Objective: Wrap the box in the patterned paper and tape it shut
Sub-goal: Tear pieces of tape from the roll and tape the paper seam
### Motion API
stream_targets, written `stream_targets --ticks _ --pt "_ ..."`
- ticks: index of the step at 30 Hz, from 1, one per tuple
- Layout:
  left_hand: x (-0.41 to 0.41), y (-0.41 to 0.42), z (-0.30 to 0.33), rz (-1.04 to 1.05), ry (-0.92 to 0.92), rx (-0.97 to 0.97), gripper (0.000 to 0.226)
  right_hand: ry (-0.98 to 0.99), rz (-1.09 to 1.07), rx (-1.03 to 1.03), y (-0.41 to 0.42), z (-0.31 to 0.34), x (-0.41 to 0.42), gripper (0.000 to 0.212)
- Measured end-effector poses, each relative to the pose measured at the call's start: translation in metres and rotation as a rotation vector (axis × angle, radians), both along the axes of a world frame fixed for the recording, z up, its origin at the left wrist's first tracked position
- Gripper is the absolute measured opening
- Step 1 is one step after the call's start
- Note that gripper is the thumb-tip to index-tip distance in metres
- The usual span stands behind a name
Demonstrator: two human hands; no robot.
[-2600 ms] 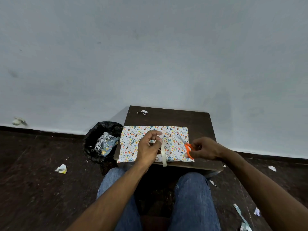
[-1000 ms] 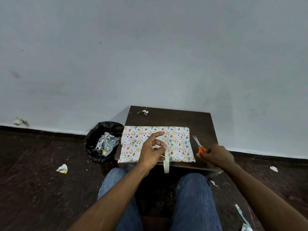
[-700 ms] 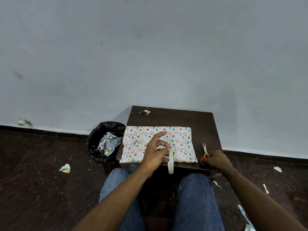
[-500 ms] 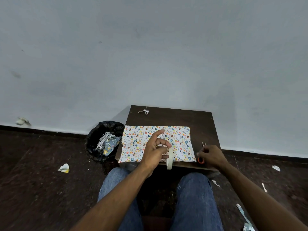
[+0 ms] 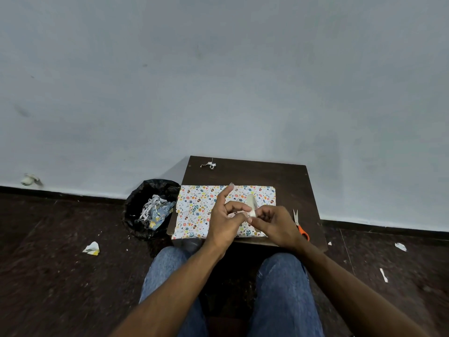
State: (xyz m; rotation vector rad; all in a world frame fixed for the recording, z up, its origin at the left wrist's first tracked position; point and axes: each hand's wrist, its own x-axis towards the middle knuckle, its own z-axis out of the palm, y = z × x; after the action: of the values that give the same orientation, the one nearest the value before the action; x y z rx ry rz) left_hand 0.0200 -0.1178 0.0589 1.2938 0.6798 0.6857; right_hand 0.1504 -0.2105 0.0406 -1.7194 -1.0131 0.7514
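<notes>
Box (image 5: 201,210), already covered in patterned paper, lies flat on the near half of the dark table (image 5: 289,181), its near edge close to the table's front edge. Judgement: broad, shallow, probably light and fairly stiff; the paper skin looks thin and would crease or tear if dragged. Best taken by the two short ends, or pressed flat from above while taping.

Trash bin (image 5: 148,207), black-lined and holding paper offcuts, stands on the floor just left of the table; not in the way.

Left hand (image 5: 224,223) hovers over the box's middle, index finger raised, thumb and other fingers curled on the tape roll (image 5: 251,206). Right hand (image 5: 277,227) meets it, fingertips pinching at the roll's edge; whether a free tape end is caught, cannot tell.

Scissors (image 5: 300,226), orange-handled, lie on the table just right of the right hand, blades pointing away. Within reach; could be knocked.

Paper scrap (image 5: 209,164) sits at the table's far edge, well apart.
</notes>
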Motion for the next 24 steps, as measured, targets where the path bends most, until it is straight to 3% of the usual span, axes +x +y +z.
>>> stream_targets --ticks 6,10,15,24 --pt "0.001 -0.005 -0.006 0.130 -0.021 0.048 0.077 -0.445 -0.234 -0.061 0.004 0.000 -0.020 0.033" --pt "0.005 -0.006 -0.006 0.192 -0.030 0.063 0.076 -0.556 -0.272 -0.052 0.004 -0.002 -0.029 0.042" --pt "0.004 -0.001 -0.006 0.200 -0.060 0.064 0.076 -0.532 -0.274 0.051 0.006 -0.005 -0.034 0.037" --pt "0.003 0.005 -0.008 0.102 -0.129 -0.132 0.077 -0.259 -0.172 0.203 0.005 -0.010 -0.029 0.042"
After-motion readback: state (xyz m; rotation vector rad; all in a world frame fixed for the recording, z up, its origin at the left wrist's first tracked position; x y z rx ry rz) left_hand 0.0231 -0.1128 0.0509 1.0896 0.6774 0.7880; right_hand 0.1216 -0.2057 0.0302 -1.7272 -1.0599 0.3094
